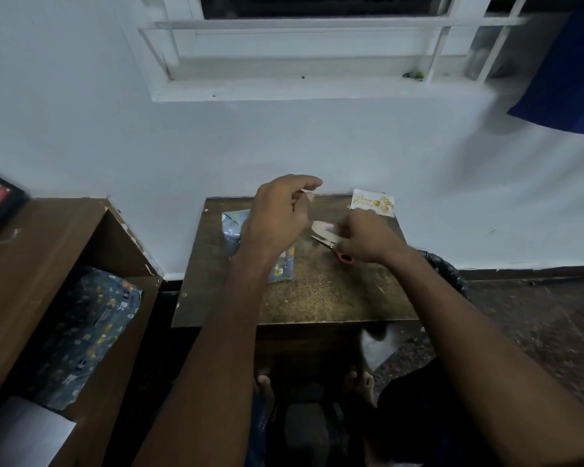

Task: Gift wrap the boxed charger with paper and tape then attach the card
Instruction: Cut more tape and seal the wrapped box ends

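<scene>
The wrapped box lies at the table's far left, long axis running near–far, directly under the left hand – fingers loosely curled, empty. The right hand pinches a tape roll above the scissors; the card waits far right

On the small table are counted one wrapped box, one pair of scissors, one roll of tape and one card. Two hands are seen above it: left, right.
</scene>
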### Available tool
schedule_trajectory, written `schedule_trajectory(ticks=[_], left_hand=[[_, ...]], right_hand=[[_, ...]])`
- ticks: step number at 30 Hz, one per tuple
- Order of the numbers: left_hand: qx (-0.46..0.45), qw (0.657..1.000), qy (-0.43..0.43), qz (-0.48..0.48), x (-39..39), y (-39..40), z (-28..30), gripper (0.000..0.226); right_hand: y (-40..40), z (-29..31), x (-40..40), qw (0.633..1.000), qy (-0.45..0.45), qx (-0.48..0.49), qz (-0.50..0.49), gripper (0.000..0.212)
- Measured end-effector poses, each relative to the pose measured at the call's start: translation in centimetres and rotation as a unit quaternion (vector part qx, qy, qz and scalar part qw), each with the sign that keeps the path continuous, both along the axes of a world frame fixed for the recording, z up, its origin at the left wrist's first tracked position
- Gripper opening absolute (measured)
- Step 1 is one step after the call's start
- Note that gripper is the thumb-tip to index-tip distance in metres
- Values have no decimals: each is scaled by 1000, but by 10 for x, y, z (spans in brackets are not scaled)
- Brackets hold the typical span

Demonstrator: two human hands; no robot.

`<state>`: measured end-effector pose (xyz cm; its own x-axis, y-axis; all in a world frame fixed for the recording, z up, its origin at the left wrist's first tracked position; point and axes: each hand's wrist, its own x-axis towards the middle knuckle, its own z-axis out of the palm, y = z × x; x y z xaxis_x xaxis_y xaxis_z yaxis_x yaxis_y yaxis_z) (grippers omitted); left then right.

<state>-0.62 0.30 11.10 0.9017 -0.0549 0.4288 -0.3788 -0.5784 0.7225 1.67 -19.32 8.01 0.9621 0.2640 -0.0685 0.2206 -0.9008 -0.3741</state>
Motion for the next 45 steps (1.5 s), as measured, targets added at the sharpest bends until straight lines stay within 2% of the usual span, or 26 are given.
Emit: schedule_trajectory(ticks=[2,5,8,15,23,28,32,36,45], left_hand=[[-33,999,4,-10,0,3,2,26],[-25,1000,7,-12,1,7,3,19],[0,1000,15,-18,1,8,3,11],[-52,994,61,-71,-3,7,8,7],[-81,988,123,-54,-1,5,9,7],[-157,974,148,-68,-4,5,16,5],[-228,960,148,-70,-7,5,21,7],[-290,944,146,-49,-6,8,24,9],[-300,946,115,-33,-8,7,22,10]], right_hand=[[-10,15,-4,992,13,123,9,18],[-22,30,-16,940,76,332,36,10],[-26,31,-19,913,89,396,51,13],[-23,33,-19,912,72,398,70,14],[-22,35,-22,907,74,406,80,15],[-18,38,-21,914,72,385,108,15],[-10,41,-23,909,83,383,144,22],[-3,39,-23,913,98,372,131,27],[8,32,-23,933,68,333,121,25]])
